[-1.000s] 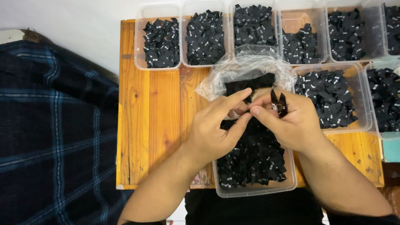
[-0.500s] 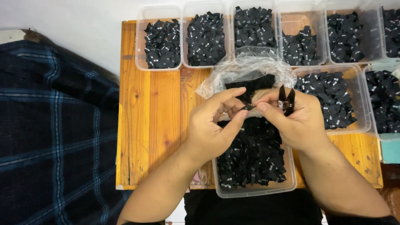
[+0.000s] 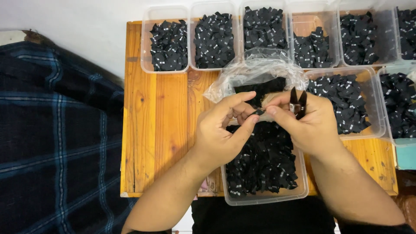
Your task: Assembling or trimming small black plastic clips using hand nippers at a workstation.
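My left hand (image 3: 223, 132) and my right hand (image 3: 305, 125) meet over a clear plastic tub (image 3: 264, 200) full of small black fabric labels. Between the fingertips of both hands I pinch one small black label (image 3: 257, 112). My right hand also holds small black thread snips (image 3: 297, 103), their blades pointing up and away from me. A crumpled clear plastic bag (image 3: 255, 76) with more black labels lies just behind my hands.
Several clear tubs (image 3: 170, 68) of black labels line the back and right of the wooden table (image 3: 156, 130). A dark blue plaid cloth (image 3: 52, 138) lies to the left of the table. A pale blue object (image 3: 406, 157) sits at the right edge.
My hands shifted slightly right and the snips tilted more upright. The label stays pinched between my fingertips.
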